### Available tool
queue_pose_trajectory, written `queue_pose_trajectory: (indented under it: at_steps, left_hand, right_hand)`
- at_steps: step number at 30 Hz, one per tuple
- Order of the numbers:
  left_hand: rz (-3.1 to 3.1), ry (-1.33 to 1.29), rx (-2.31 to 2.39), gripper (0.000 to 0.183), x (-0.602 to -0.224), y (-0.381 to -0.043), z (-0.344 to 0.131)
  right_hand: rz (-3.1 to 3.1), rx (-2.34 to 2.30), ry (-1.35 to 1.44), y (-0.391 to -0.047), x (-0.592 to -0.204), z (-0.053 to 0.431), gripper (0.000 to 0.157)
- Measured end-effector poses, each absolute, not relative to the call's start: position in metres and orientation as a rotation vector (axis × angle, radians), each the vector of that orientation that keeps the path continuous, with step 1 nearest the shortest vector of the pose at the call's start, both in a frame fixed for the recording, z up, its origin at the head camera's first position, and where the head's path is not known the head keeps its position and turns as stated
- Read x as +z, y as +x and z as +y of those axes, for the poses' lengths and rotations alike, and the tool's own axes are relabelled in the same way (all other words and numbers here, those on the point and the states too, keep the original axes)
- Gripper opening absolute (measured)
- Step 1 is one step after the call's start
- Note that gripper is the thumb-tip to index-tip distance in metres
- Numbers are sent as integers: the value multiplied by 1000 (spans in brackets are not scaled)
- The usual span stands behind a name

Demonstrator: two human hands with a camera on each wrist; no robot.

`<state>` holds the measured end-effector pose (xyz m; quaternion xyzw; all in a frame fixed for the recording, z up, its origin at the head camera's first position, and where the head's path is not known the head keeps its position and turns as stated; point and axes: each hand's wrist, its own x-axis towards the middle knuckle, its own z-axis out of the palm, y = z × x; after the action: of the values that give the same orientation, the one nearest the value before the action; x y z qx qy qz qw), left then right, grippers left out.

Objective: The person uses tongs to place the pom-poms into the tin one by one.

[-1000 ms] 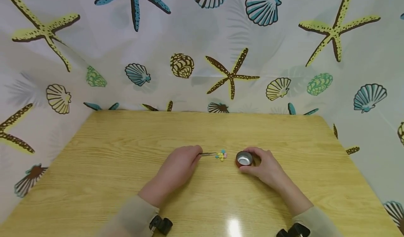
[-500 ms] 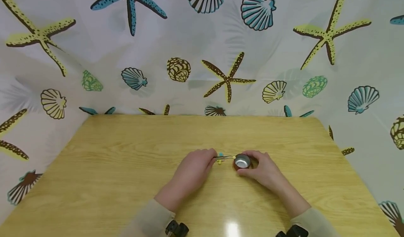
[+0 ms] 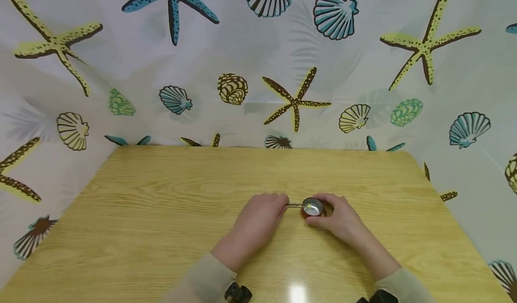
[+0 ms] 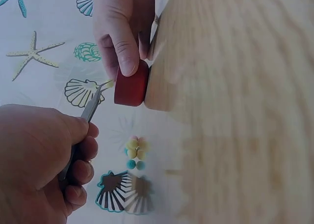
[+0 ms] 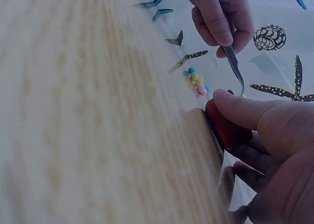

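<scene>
My left hand (image 3: pixel 260 222) grips bent-tip tweezers (image 4: pixel 90 107), pointing right. A small yellow bead (image 4: pixel 110 83) is at their tips, over the mouth of a small round tin (image 4: pixel 132 89), red outside and silvery inside. Thumb and fingers of my right hand (image 3: pixel 341 217) hold the tin upright on the table from its right side. Several small round beads (image 5: pixel 197 81), yellow, blue and pink, lie together beside the tin in both wrist views. In the head view my left hand hides that cluster.
The wood-grain table (image 3: pixel 161 195) is glossy and mirrors the objects in the wrist views. Behind and beside it hangs a pale cloth (image 3: pixel 250 47) printed with starfish and shells. Dark wrist-worn devices (image 3: pixel 238 292) sit at both sleeves.
My left hand has moved right, carrying a yellow bead in the tweezers from the cluster to above the tin's mouth. The right hand and tin stay nearly in place.
</scene>
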<state>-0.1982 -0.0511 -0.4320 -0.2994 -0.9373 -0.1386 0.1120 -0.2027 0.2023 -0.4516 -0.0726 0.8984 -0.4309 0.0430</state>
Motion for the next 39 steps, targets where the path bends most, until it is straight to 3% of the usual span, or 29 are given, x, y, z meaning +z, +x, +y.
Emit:
queue_pose_trajectory:
  at_steps: [39]
  left_hand:
    - [-2819, -677, -481, 9, -429, -211, -79]
  right_hand:
    - [2726, -1321, -269, -202, -451, 205, 66]
